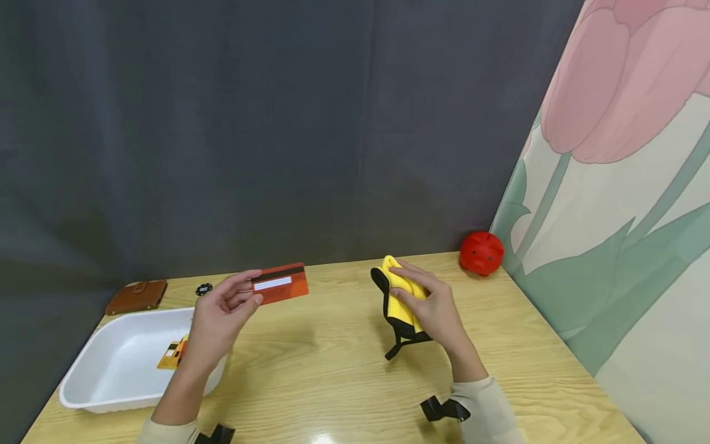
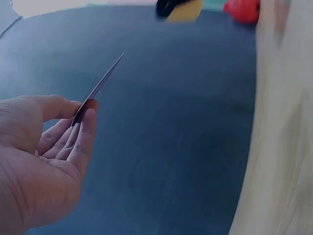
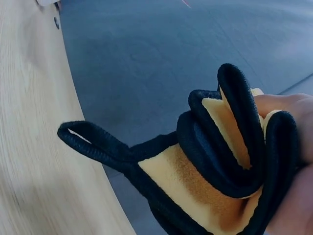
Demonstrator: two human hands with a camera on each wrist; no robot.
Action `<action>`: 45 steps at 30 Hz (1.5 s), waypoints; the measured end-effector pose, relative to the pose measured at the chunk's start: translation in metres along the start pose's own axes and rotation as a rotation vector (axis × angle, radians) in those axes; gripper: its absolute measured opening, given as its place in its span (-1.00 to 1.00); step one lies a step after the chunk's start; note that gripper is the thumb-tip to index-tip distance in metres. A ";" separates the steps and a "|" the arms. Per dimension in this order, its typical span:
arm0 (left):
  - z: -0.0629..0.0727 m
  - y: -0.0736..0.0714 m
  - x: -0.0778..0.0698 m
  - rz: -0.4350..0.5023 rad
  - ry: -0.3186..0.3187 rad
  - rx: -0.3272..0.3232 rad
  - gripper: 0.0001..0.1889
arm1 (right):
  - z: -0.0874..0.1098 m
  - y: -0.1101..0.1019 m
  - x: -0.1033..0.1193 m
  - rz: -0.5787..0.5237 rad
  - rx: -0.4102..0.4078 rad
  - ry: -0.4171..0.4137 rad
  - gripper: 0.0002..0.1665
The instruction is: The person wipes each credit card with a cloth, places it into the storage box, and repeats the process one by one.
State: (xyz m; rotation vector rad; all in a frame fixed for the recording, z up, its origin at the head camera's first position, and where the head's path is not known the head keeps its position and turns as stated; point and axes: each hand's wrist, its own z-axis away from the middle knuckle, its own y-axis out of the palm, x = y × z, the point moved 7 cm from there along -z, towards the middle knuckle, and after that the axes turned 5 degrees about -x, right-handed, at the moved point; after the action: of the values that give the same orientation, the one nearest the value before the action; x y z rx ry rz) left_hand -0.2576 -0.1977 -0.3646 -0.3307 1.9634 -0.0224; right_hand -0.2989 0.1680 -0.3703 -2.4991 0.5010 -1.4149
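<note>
My left hand (image 1: 219,314) pinches an orange-red bank card (image 1: 281,283) by its left end, thumb in front and fingers behind. The card's dark stripe and white signature strip face me; in the left wrist view the card (image 2: 100,83) shows nearly edge-on. On the right, my right hand (image 1: 435,302) grips a bunched yellow cloth (image 1: 402,302) with black edging above the table. Folds of the cloth (image 3: 190,181) and its black hanging loop (image 3: 93,142) fill much of the right wrist view.
A white tray (image 1: 122,327) stands at the left, with yellow cards (image 1: 169,357) inside, partly behind my left arm. Behind it lie a brown leather wallet (image 1: 137,297) and a black poker chip (image 1: 203,288). A red piggy bank (image 1: 481,253) sits at the back right, near the flowered wall (image 1: 610,216).
</note>
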 end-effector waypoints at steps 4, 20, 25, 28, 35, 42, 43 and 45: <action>0.001 -0.042 0.004 -0.033 -0.009 -0.059 -0.56 | 0.000 -0.004 0.001 -0.012 0.008 0.016 -0.54; 0.011 -0.135 0.082 -0.186 -0.173 0.127 -0.57 | 0.002 -0.012 -0.002 0.014 0.038 0.019 -0.55; 0.010 -0.137 0.106 -0.218 -0.248 0.171 -0.58 | 0.002 -0.010 -0.002 0.029 0.043 0.020 -0.55; 0.009 -0.133 0.115 -0.214 -0.265 0.199 -0.57 | 0.002 -0.008 -0.003 0.038 0.054 0.026 -0.55; 0.013 -0.117 0.124 -0.268 -0.282 0.288 -0.52 | 0.005 -0.006 -0.006 0.053 0.067 0.037 -0.55; 0.015 -0.107 0.124 -0.349 -0.249 0.389 -0.56 | 0.004 -0.006 -0.005 0.061 0.063 0.030 -0.55; 0.014 -0.105 0.124 -0.349 -0.237 0.400 -0.56 | 0.004 -0.005 -0.004 0.061 0.063 0.025 -0.55; 0.013 -0.103 0.124 -0.360 -0.227 0.401 -0.55 | 0.003 -0.005 -0.003 0.062 0.063 0.019 -0.55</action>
State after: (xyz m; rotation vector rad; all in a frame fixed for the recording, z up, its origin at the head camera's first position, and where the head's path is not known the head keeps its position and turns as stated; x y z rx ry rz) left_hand -0.2689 -0.3253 -0.4644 -0.3967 1.6080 -0.5782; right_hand -0.2966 0.1740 -0.3723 -2.4019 0.5238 -1.4110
